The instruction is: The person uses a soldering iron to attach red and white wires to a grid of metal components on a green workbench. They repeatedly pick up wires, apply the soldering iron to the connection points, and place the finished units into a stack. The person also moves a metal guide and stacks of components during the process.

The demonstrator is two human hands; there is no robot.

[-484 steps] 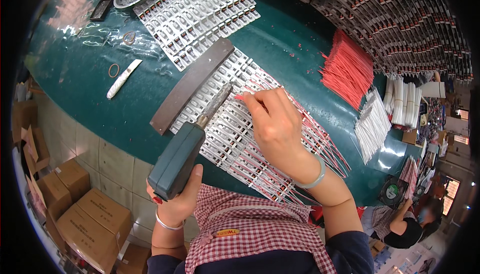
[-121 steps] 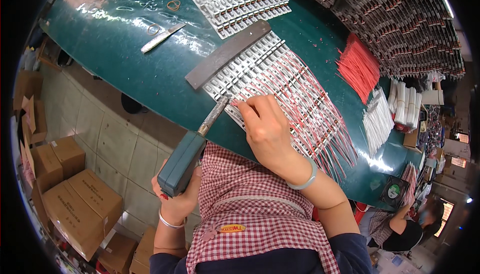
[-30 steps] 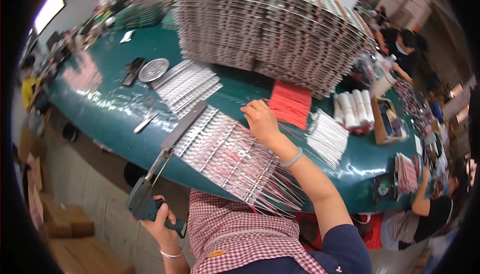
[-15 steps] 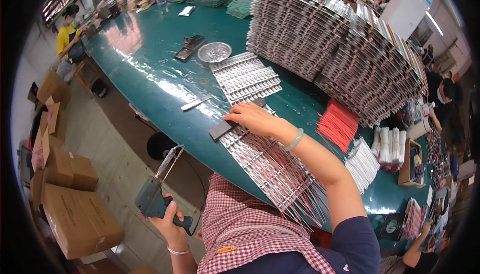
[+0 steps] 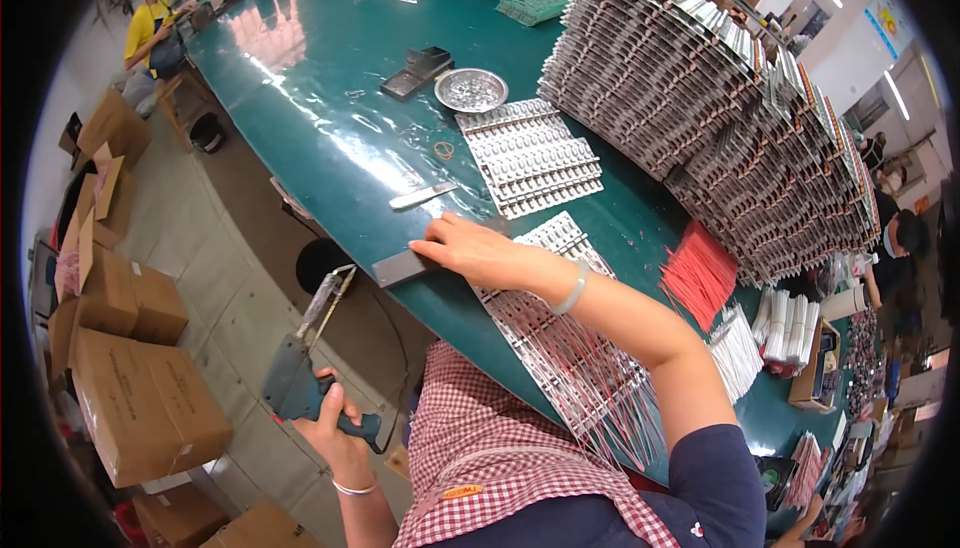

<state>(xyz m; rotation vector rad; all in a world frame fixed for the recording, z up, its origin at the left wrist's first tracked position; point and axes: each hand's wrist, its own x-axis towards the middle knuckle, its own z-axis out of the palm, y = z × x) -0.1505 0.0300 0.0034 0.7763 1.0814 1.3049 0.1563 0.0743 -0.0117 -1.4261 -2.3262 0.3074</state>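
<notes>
My left hand [image 5: 333,436] is wrapped around the handle of a teal soldering gun [image 5: 290,380], held off the table's near edge with its thin tip pointing up. My right hand [image 5: 472,248] grips a flat dark grey bar [image 5: 398,268] near that edge; the hand covers the bar's middle. Right beside this hand, a panel of small metal-and-white circuit strips [image 5: 545,353] lies on the table, with thin red and white wires [image 5: 625,428] across its near part. Beyond the hand lies another panel without wires [image 5: 530,158].
On the green table [image 5: 320,148] are a tweezer-like metal tool [image 5: 422,196], a round metal dish [image 5: 472,90] and a black box [image 5: 416,74]. A tall stack of panels [image 5: 700,108], red wires [image 5: 702,273] and white wires [image 5: 735,356] stand right. Cardboard boxes [image 5: 150,408] fill the floor left.
My right hand has moved the grey bar off the wired panel, left toward the table's near edge. My left hand keeps the soldering gun at nearly the same spot. The view has shifted slightly.
</notes>
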